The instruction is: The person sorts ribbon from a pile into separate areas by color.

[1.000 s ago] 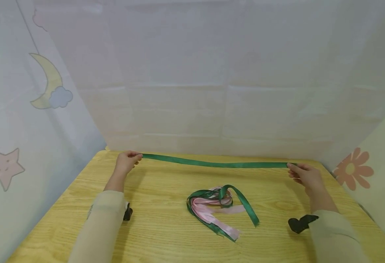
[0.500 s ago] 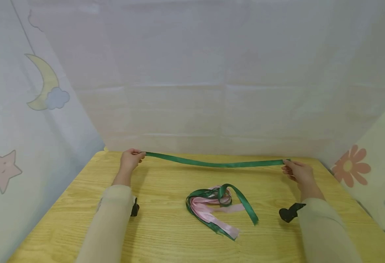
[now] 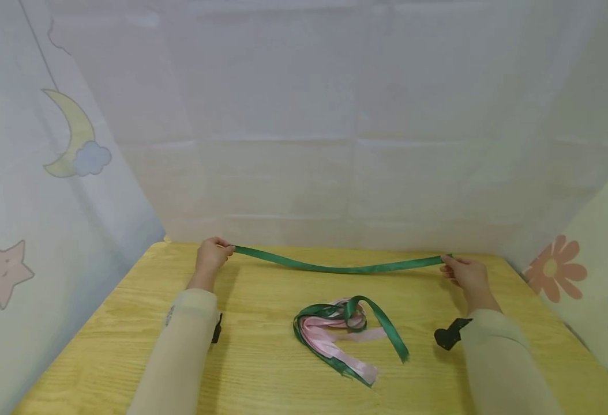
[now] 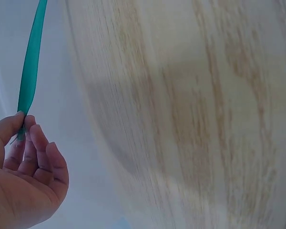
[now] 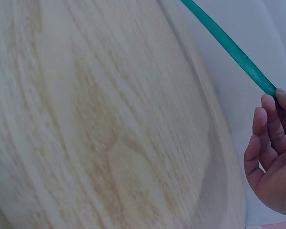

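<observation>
A green ribbon (image 3: pixel 335 269) spans from hand to hand near the table's far edge, sagging in the middle. My left hand (image 3: pixel 213 257) pinches its left end between thumb and fingertip; in the left wrist view a short tail of the ribbon (image 4: pixel 29 71) pokes out below the pinch. At the other end, my right hand (image 3: pixel 467 275) pinches the ribbon (image 5: pixel 233 50) between thumb and forefinger, the other fingers loosely bent. Between the forearms, nearer to me, lies a bundle of looped pink ribbons (image 3: pixel 322 334) and green ribbons (image 3: pixel 387 328).
The wood-grain table (image 3: pixel 262 369) ends at a pale hanging sheet (image 3: pixel 283 173) behind it. Sheets printed with a moon (image 3: pixel 78 129) and a star at left, and a flower (image 3: pixel 553 268) at right, flank it. Black straps (image 3: pixel 450 334) show at the cuffs.
Both hands have come closer together, the right one moving left and the left one slightly right. The ribbon between them sags more. The bundle stays where it was.
</observation>
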Motion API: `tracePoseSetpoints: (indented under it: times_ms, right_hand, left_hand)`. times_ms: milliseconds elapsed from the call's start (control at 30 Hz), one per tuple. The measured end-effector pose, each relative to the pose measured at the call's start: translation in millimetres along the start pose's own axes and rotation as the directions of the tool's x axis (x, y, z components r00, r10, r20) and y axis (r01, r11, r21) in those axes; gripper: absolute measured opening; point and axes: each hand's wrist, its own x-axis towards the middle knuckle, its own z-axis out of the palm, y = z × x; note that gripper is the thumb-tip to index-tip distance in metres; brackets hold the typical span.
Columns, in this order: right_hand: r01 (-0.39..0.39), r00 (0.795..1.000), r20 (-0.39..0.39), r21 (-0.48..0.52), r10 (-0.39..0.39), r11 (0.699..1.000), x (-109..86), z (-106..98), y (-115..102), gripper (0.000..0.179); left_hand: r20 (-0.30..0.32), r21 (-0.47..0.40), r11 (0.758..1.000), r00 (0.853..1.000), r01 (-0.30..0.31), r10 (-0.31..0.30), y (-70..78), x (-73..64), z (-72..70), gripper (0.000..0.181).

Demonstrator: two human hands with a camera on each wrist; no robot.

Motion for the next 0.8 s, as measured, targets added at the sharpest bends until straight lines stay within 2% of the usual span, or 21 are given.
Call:
tracePoseSetpoints:
  times_ms: [167,500,667,800]
  right_hand:
    - [0.012,1.000,-0.010,-0.011,-0.012,1.000,1.0,2.3,-4.9,0.067]
    - [0.036,0.999,-0.034,0.034,-0.035,0.999,4.1,9.5,-5.9,0.067]
    - [0.058,0.998,-0.035,0.027,-0.057,0.998,3.2,11.6,-7.0,0.059]
    - [0.075,0.997,-0.035,0.010,-0.075,0.997,3.3,12.6,-7.7,0.046]
  left_hand:
    - [0.012,0.007,1.000,1.000,0.002,-0.002,1.7,-3.5,2.1,0.021]
    - [0.010,0.028,0.999,1.000,-0.024,0.024,-0.9,-4.7,5.2,0.027]
    - [-0.001,0.019,1.000,1.000,-0.023,0.023,-2.7,-3.9,5.2,0.028]
    - [-0.012,0.002,1.000,1.000,-0.021,0.021,-2.7,-2.7,4.7,0.029]
